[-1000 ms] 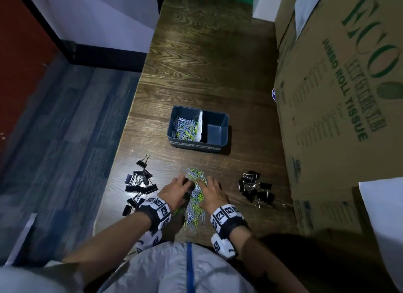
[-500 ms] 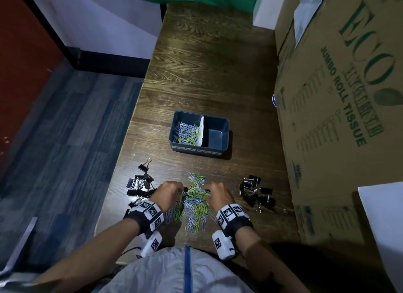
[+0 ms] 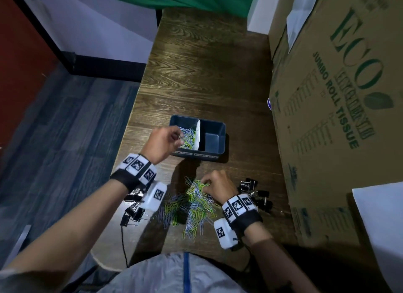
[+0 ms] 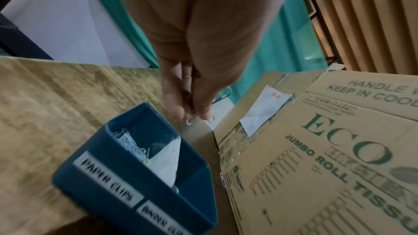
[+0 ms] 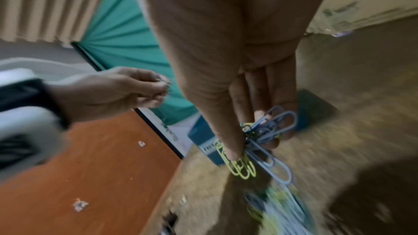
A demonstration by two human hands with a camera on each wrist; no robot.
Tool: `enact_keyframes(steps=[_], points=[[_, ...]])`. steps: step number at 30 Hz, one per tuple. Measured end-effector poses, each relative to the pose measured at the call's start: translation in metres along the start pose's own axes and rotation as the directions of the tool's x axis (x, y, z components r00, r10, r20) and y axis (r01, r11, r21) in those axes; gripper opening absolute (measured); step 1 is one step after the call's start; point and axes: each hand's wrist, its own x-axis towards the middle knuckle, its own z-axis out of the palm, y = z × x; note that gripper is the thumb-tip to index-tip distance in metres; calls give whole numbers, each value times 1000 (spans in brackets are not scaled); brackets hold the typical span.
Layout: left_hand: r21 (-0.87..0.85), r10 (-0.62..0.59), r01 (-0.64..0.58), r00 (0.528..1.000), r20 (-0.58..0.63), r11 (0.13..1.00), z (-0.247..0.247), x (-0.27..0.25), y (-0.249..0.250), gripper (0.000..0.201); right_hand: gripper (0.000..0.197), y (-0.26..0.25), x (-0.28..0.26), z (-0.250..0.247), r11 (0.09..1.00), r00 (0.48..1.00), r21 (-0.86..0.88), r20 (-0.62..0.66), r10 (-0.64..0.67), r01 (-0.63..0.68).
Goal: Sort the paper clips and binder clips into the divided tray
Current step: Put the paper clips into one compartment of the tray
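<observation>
The blue divided tray stands mid-table, split by a white divider. Its left compartment holds paper clips; the right one looks empty. My left hand hovers over the left compartment and pinches a few paper clips between thumb and fingers. At the loose pile of blue and green paper clips, my right hand pinches a bunch of clips. Black binder clips lie in two heaps, left and right of the pile.
A large cardboard box walls off the table's right side, close to the tray and the right binder clips. The table's left edge drops to the floor. A white sheet lies at the right front.
My left hand has risen from the paper clip pile and moved forward over the tray's left compartment, carrying clips. My right hand has stayed at the pile and gathered a bunch.
</observation>
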Motion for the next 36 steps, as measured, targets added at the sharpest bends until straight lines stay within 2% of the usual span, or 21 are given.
enact_keyframes(steps=[4,6,10,14,20,23,26,29,32,36], points=[[-26,-83,83,997,9,996,-1,30,-5,26,23,-25,12,-32,996,995,-3,-54,-87,87],[33,-108,107,994,30,994,5,29,-17,35,24,-39,21,-48,994,990,-15,-81,-113,112],[113,-163,159,986,31,981,21,-3,-40,33,23,-63,48,-79,991,979,-39,-155,-134,130],[151,-220,200,968,124,968,39,-45,-55,32,23,-86,77,-92,987,962,-41,-222,-159,154],[221,-253,195,927,276,956,55,-88,-73,40,36,-93,95,-90,984,947,-75,-269,-176,162],[260,-267,191,916,298,947,59,-104,-77,44,30,-81,85,-76,986,948,-33,-273,-165,162],[308,-264,164,911,317,937,68,-119,-80,57,24,-57,64,-50,987,964,39,-222,-144,156],[397,-277,105,870,407,912,76,-130,-80,69,26,-24,35,-19,993,993,80,-94,-74,81],[448,-270,46,851,451,893,82,-142,-75,70,40,15,4,15,996,994,-15,64,93,-92],[529,-306,12,826,473,848,89,-152,-77,74,47,58,-27,49,963,963,-127,97,250,-238]])
